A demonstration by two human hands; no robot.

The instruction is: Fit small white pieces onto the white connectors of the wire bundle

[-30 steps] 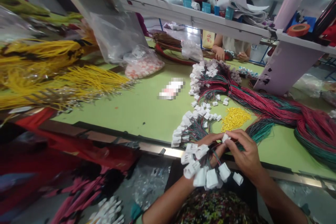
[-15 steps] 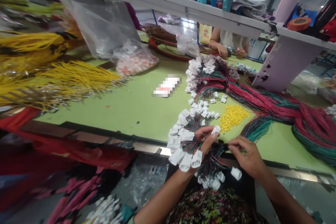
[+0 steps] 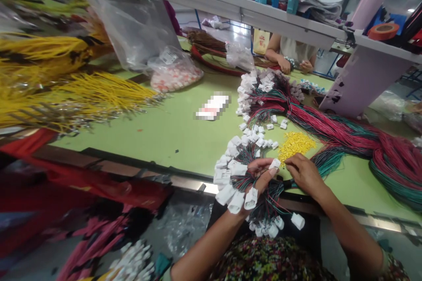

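My left hand [image 3: 262, 178] is closed, pinching a white plastic connector [image 3: 274, 164] between thumb and fingers. Thin black, red and green wires run from it, part of a bundle whose many white connectors [image 3: 227, 175] fan out around this hand. More connectors hang below it at the table's front edge. My right hand [image 3: 306, 176] is just to the right, fingers bent together, with the fingertips at the near edge of a pile of small yellow pieces [image 3: 296, 145]. Whatever lies between those fingertips is too small to make out.
A thick bundle of red, green and black wires [image 3: 329, 118] stretches across the right side. Yellow cables [image 3: 108, 92] lie at left, near a clear bag of orange-white parts [image 3: 176, 74]. A shelf [image 3: 231, 6] spans overhead. Across the table, another person's hands [image 3: 285, 65] show.
My right hand has moved up and slightly left from the wires to the edge of the yellow pile. My left hand keeps its pinch on the connector. The whole view has shifted slightly.
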